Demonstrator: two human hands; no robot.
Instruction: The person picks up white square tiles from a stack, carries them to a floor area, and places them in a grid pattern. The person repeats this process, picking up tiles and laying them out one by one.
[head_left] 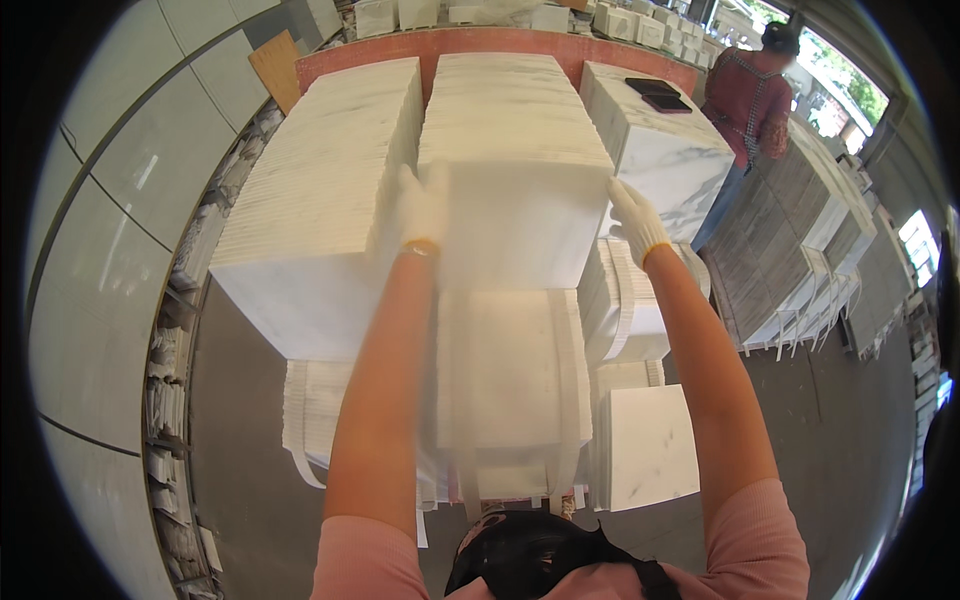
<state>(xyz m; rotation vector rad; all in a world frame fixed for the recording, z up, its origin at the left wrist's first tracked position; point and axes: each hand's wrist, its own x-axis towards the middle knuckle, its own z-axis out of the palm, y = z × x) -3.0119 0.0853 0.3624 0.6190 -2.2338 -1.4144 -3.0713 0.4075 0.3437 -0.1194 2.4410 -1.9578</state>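
Note:
My left hand [425, 208], in a white knit glove with an orange cuff, presses on the left edge of the white marble tile [530, 225] at the near end of the middle row. On the opposite edge of this tile lies my right hand [637, 217], gloved the same way, its fingers along the side. Between them the two hands grip the tile; the left hand and the tile look slightly blurred. Behind it many upright tiles form a tightly packed row [515, 105]. Another row of white tiles [320, 150] stands just left of my left hand.
Strapped tile bundles [510, 370] sit below the middle row. Two dark flat devices [658, 95] rest on the grey-veined stack [665, 150] at right. A co-worker [750, 100] stands beyond it, near grey slabs [790, 240]. A pink-red board [500, 42] runs behind the rows.

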